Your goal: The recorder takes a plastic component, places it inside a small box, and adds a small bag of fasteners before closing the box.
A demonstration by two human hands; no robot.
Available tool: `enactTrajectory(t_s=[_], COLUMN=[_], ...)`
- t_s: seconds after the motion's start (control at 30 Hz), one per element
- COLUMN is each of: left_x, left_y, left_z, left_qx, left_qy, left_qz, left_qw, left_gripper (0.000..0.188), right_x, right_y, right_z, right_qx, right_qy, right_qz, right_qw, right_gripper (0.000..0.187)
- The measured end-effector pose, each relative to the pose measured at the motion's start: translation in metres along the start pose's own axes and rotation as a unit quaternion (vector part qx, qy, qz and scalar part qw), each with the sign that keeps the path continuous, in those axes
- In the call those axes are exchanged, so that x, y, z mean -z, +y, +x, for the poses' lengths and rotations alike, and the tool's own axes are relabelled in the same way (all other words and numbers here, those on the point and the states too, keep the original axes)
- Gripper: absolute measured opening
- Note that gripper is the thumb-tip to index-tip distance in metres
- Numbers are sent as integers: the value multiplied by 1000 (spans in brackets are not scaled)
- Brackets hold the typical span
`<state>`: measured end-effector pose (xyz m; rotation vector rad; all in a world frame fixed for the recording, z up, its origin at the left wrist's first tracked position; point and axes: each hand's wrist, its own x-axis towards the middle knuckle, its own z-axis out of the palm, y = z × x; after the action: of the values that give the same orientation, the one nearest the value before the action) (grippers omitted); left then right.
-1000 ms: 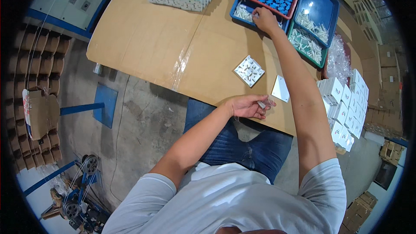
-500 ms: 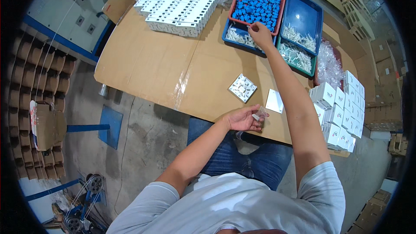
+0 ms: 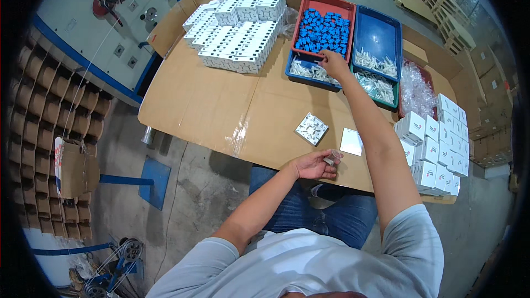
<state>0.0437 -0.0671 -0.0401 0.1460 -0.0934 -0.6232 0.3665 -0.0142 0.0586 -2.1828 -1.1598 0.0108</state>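
Right fingers [image 3: 326,57] are at a blue tray [image 3: 312,81]; left fingers [image 3: 329,169] hold clear plastic [image 3: 335,155].

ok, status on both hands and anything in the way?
Left hand holding small clear-and-white item. Right hand over blue tray of white pieces, grip unclear. Red tray overlaps that tray's far side.

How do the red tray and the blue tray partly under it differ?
The red tray holds blue pieces; the blue tray holds white pieces. The red tray lies on top, partly covering the blue tray. Both hold many small loose parts.
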Motion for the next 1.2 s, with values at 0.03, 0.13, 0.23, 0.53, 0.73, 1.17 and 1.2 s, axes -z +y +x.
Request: enactTrajectory(t_s=[0.03,0.13,0.23,0.53,0.73,1.17,1.2], left_x=[-2,-5,-4,-4,-43,-140,-140], left_y=[-1,-2,0,-6,3,-7,-9], left_z=[2,5,3,-4,3,15,15], left_qx=[-5,-15,-25,-117,-250,-260,-257], left_qy=[-1,5,3,34,116,114,110], left_qz=[7,17,10,-2,-5,67,76], left_qw=[1000,1000,1000,993,961,956,957], left_gripper=[47,46,44,55,50,52,53], right_x=[6,21,33,115,148,185,187], right_y=[3,13,15,-16,-66,-149,-152], right_z=[-2,-7,-22,-124,-217,-281,-280], right_qx=[-13,-23,-36,-149,-163,-93,-93], right_qy=[-8,-2,36,48,113,107,107], right_qz=[-46,-94,0,408,471,249,251], right_qw=[999,995,999,900,859,958,957], right_gripper=[21,17,17,24,13,16,16])
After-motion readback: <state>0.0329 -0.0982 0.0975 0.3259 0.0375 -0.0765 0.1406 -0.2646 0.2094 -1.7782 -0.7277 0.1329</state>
